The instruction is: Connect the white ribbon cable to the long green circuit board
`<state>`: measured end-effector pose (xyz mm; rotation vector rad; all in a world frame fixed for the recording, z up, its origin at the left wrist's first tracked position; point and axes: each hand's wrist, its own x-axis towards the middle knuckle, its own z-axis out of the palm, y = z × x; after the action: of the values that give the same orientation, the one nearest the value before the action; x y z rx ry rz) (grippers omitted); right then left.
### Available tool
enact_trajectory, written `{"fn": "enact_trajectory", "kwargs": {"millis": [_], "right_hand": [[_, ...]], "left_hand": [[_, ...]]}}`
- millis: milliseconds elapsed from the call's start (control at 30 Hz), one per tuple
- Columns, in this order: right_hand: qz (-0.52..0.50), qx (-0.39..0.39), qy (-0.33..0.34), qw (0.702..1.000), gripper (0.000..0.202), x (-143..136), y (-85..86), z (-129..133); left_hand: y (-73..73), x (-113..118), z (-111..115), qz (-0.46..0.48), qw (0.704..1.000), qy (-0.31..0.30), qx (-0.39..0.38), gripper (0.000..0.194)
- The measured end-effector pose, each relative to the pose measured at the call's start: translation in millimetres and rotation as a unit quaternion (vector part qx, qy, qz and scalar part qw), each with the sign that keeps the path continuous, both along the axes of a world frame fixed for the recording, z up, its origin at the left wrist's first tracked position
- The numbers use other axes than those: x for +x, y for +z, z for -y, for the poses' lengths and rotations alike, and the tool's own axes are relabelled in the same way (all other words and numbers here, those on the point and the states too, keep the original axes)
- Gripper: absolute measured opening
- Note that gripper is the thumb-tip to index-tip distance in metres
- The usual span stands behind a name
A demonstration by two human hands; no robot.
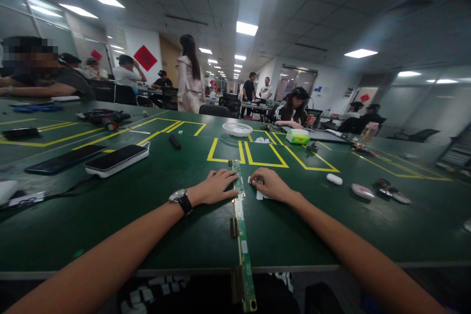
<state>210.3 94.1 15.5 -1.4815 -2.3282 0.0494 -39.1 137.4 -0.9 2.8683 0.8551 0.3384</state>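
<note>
A long, narrow green circuit board (242, 235) lies lengthwise in front of me, its near end sticking out past the table edge. Brown-gold flaps (234, 227) stand along its left side. My left hand (215, 186) rests flat with fingers stretched, fingertips touching the board's far part. Just to the right of the board, my right hand (270, 184) has its thumb and fingers pinched together on a small whitish piece (250, 179), too small to name. Under that hand a bit of white paper or film (260, 196) shows on the table.
On the green table (176, 240) stand a white round basket (237, 129) and a green-and-white box (297, 136). Two dark-screened devices, a phone (66, 159) and a thicker white-cased one (117, 158), lie left. A white earbud case (334, 179) lies right. A person (294, 108) sits across.
</note>
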Motion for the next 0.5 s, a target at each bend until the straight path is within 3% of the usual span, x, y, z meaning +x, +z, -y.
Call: {"fn": "enact_trajectory", "kwargs": {"millis": [500], "right_hand": [[-0.056,0.021,0.022,0.998,0.012,-12.7,-7.7,-4.2]], "left_hand": [[1.8,4.9,3.3,-0.006,1.000,-0.001,0.005,0.060]]}}
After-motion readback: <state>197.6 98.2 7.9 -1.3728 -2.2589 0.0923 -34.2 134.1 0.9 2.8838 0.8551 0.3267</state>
